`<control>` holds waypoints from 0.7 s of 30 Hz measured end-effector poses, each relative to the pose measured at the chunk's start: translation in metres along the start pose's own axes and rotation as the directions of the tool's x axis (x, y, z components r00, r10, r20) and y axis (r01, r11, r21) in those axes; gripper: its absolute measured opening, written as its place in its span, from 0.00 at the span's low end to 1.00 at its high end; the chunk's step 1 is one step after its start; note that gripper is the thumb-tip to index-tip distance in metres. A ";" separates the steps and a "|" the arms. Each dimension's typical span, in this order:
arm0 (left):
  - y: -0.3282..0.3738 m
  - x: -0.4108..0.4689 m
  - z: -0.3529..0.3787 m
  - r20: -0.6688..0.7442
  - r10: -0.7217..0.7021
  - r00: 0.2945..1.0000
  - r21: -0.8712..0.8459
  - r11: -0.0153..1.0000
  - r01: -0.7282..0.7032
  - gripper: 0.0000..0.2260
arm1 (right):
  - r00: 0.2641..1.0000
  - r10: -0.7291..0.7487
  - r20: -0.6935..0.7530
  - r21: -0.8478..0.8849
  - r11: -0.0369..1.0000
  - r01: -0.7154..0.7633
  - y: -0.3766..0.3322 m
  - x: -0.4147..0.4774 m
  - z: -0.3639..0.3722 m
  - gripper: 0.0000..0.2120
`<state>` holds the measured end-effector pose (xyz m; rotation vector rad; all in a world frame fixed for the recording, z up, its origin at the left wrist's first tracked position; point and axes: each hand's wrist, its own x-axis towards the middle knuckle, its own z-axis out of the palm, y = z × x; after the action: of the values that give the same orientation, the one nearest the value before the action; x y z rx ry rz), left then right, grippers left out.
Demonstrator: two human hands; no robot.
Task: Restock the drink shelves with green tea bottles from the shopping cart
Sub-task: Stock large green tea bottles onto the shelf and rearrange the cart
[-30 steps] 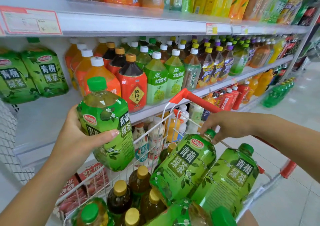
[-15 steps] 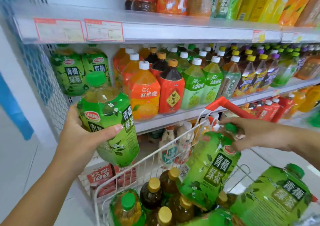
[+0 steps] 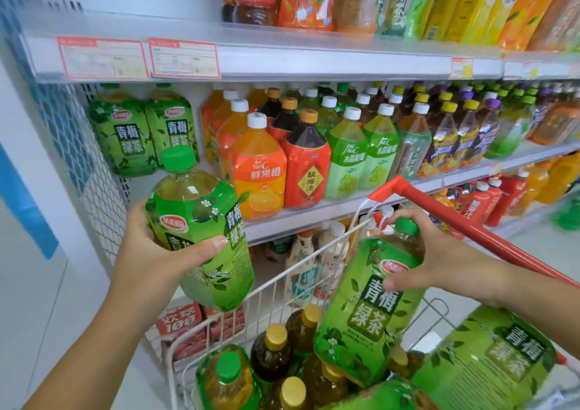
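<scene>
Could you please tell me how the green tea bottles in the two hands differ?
The left-hand bottle is held clear of the shopping cart; the right-hand bottle has its base down inside it. The left hand wraps the left-hand bottle's body; the right hand grips the right-hand bottle's shoulder. Both have green caps and matching labels.

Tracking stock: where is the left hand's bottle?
Head view, left side: the left hand holds the bottle in the air, below two shelved green teas, left of the orange drink.
</scene>
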<state>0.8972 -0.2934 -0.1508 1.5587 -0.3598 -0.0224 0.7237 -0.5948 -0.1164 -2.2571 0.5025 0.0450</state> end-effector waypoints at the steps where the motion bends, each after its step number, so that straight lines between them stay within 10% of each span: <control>1: 0.001 0.001 -0.003 -0.009 0.009 1.000 0.006 1.000 -0.009 0.35 | 0.999 -0.028 -0.042 -0.034 0.999 0.026 -0.009 -0.001 0.002 0.44; 7: 0.010 -0.001 -0.038 -0.125 0.052 0.991 0.052 0.998 -0.046 0.38 | 0.948 -0.316 -0.046 -0.075 0.947 0.312 -0.085 0.002 0.020 0.43; 13: 0.023 -0.015 -0.084 -0.275 0.095 0.957 0.131 0.990 -0.061 0.38 | 0.735 -0.666 -0.130 -0.177 0.745 0.643 -0.176 0.042 0.060 0.39; 21: 0.020 -0.024 -0.120 -0.414 0.109 0.904 0.207 0.978 -0.022 0.36 | 0.669 -0.741 -0.054 -0.204 0.665 0.719 -0.239 0.146 0.124 0.41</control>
<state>0.8992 -0.1706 -0.1323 1.6958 -0.0682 0.4134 0.9627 -0.4120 -0.0584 -2.4780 -0.4064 -0.5029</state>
